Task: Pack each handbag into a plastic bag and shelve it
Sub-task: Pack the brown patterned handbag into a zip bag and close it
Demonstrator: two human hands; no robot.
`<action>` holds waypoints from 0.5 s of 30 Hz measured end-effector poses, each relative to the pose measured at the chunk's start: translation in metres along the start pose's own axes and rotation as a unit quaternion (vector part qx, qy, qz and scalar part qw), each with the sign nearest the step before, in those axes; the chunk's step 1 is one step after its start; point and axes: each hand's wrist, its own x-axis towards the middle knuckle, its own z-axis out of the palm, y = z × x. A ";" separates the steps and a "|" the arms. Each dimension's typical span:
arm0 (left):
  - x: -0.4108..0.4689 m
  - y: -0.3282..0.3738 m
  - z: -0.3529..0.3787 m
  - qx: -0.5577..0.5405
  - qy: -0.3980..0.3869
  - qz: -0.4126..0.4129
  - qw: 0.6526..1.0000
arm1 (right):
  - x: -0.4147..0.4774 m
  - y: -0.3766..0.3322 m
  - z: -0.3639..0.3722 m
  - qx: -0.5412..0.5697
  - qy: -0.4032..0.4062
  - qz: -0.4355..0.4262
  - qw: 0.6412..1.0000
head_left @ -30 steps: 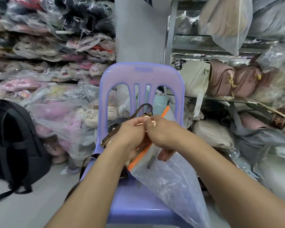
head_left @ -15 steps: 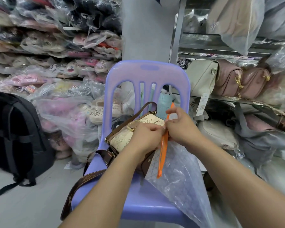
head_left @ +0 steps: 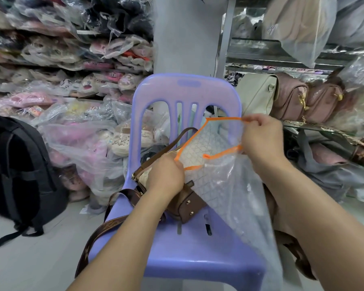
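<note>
A shop stockroom: metal shelves [head_left: 282, 49] of handbags [head_left: 290, 97] and piled bagged shoes [head_left: 72, 59] surround a plastic chair [head_left: 185, 248].

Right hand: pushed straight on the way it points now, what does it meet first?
Likely the purple chair's backrest, at its right upright. The right hand, pinching the plastic bag's orange rim, points up-left toward it, nothing else between. Depth is unclear from one view.

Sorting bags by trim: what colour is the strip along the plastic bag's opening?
Orange; the strip on the plastic bag shows best in the head view.
</note>
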 end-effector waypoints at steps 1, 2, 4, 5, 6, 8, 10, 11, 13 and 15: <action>-0.001 -0.003 0.004 0.018 0.000 0.015 1.000 | 0.002 -0.001 -0.002 -0.005 0.038 -0.035 0.999; -0.001 -0.005 0.008 0.031 0.001 0.041 0.999 | 0.001 -0.003 -0.003 -0.009 0.063 -0.069 0.996; -0.003 -0.002 0.014 0.049 0.019 0.110 0.993 | -0.001 -0.007 -0.001 0.003 0.095 -0.142 0.985; -0.005 0.002 0.016 0.064 0.028 0.138 0.988 | -0.003 -0.010 0.000 0.005 0.101 -0.189 0.977; -0.007 0.006 0.018 0.067 0.034 0.160 0.984 | -0.007 -0.014 0.003 -0.004 0.100 -0.235 0.967; -0.010 0.011 0.025 0.040 0.030 0.181 0.982 | -0.014 -0.017 0.011 -0.062 0.067 -0.325 0.941; -0.008 0.010 0.026 -0.037 -0.008 0.155 0.987 | -0.022 -0.015 0.019 -0.134 0.000 -0.393 0.910; -0.006 0.008 0.025 -0.074 -0.012 0.138 0.988 | -0.024 -0.013 0.021 -0.171 -0.036 -0.410 0.895; 0.004 -0.003 0.020 -0.104 0.024 0.101 0.989 | -0.023 -0.008 0.018 -0.258 -0.102 -0.424 0.862; 0.017 -0.019 0.016 -0.041 0.103 0.049 0.993 | -0.019 -0.003 0.011 -0.371 -0.173 -0.398 0.821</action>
